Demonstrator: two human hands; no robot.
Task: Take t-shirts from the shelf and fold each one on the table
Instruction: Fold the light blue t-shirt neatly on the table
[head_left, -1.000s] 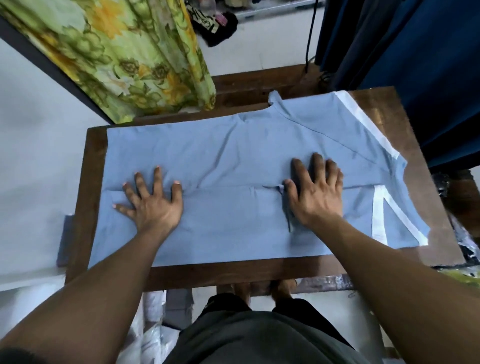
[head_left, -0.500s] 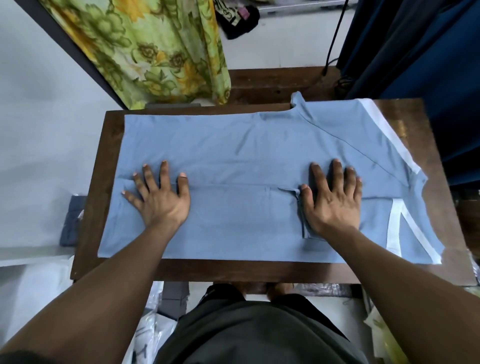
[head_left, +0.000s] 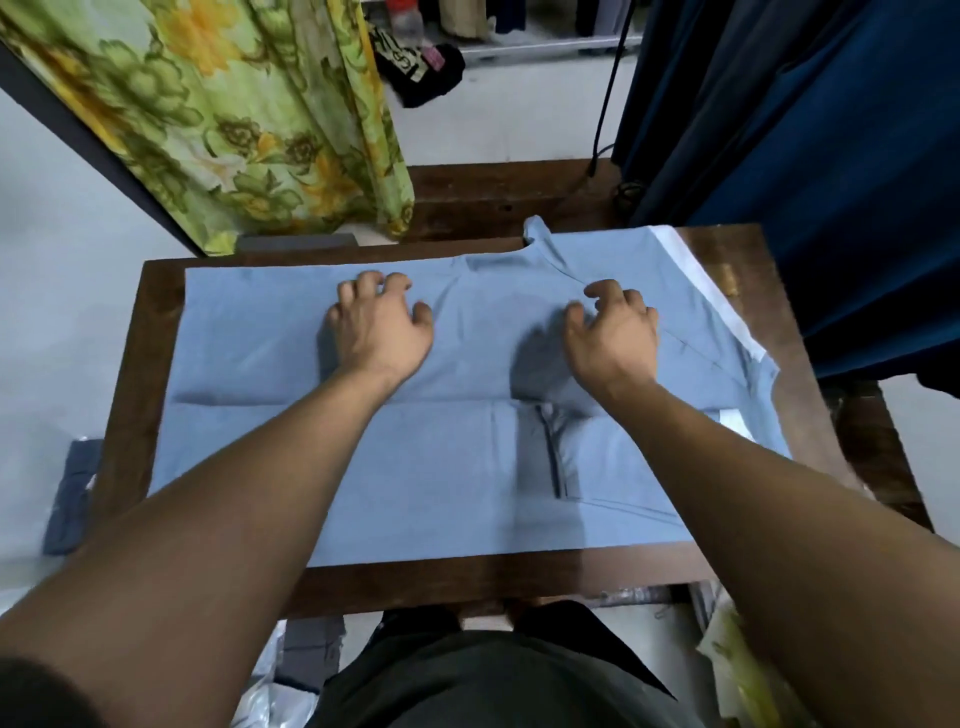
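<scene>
Lying half-folded, the blue t-shirt sits under loosely curled, empty left hand and right hand.

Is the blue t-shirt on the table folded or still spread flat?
Partly folded: the blue t-shirt has its near edge turned over, ending in a crease across the middle; the far half lies single on the table.

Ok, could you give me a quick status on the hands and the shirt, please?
Left hand and right hand on far half of shirt, fingers curled, grip unclear. Near half already folded over, flat on table. Nothing in the way.
</scene>
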